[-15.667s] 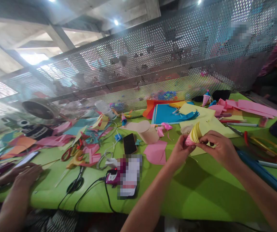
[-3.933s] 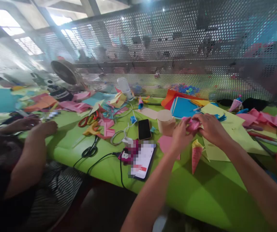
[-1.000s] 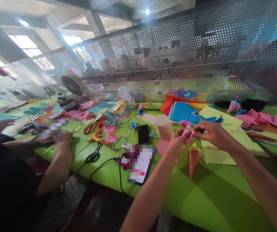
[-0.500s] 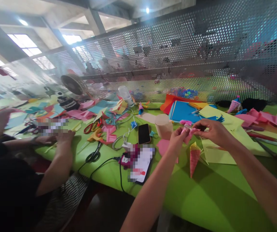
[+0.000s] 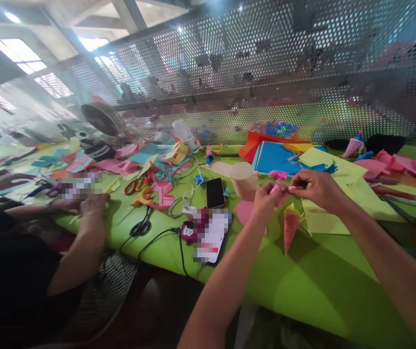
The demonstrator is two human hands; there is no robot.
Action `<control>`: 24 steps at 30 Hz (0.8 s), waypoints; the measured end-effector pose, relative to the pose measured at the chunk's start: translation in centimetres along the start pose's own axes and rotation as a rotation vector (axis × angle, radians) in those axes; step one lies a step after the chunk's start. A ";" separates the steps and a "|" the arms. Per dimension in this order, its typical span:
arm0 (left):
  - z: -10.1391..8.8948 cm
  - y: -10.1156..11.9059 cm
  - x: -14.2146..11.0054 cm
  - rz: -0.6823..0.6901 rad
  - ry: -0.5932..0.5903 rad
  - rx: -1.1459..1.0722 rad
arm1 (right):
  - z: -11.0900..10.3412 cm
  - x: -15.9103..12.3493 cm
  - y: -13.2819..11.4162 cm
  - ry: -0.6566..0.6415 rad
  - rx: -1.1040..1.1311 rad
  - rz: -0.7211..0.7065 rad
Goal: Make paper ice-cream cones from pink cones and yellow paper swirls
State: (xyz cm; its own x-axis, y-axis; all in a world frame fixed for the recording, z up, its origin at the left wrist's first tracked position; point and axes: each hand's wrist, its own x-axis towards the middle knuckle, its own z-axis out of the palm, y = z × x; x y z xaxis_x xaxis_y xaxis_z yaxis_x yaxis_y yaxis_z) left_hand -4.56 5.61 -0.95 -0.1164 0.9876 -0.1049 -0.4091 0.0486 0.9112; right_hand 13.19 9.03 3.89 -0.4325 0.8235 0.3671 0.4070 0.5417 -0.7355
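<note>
My left hand (image 5: pixel 266 199) is closed around a small pink piece of paper (image 5: pixel 277 189). Pinched at the same piece's right end are the fingers of my right hand (image 5: pixel 315 190); how it is folded is too small to make out. Just below my hands a pink paper cone (image 5: pixel 291 228) with a yellow top lies on the green table (image 5: pixel 302 291). A bright pink bit (image 5: pixel 279 175) is behind my fingers. Left of my left hand stand a pale paper cup (image 5: pixel 243 180) and a flat pink sheet (image 5: pixel 244 212).
Blue sheets (image 5: pixel 275 156) and yellow sheets (image 5: pixel 360 208) lie behind and right of my hands. Left are a bright-screened phone (image 5: pixel 213 237), a dark phone (image 5: pixel 215 193), cables and black scissors (image 5: pixel 141 224). A co-worker's arm (image 5: pixel 84 242) rests at the far left. A perforated screen (image 5: pixel 229 92) stands behind.
The view has shifted slightly, so most things appear a little higher. My hands stay together at the pink paper, with the right fingers now pinching toward its right end.
</note>
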 end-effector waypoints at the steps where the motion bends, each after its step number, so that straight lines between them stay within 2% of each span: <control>1: 0.1 0.0 0.0 0.003 0.009 -0.005 | 0.1 0.0 0.0 0.009 0.036 0.031; 6: 0.2 0.0 0.0 0.045 0.023 0.014 | 0.9 0.1 0.7 0.030 0.513 0.254; 11: -0.1 -0.2 0.1 0.077 0.048 0.069 | 1.5 0.4 2.4 0.121 0.729 0.337; 18: -0.2 -1.3 0.7 0.147 0.091 0.206 | 1.0 1.0 3.6 0.236 0.775 0.335; 24: -0.1 -1.2 0.5 0.131 0.096 0.193 | 1.0 0.9 3.2 0.223 0.729 0.326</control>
State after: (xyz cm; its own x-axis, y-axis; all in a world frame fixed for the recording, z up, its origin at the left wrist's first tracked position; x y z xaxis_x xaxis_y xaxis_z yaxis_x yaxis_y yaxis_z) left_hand -4.18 6.04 -2.10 -0.2462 0.9692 -0.0102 -0.2055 -0.0419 0.9778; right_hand 13.35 11.33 1.28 -0.1824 0.9760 0.1192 -0.1723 0.0876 -0.9811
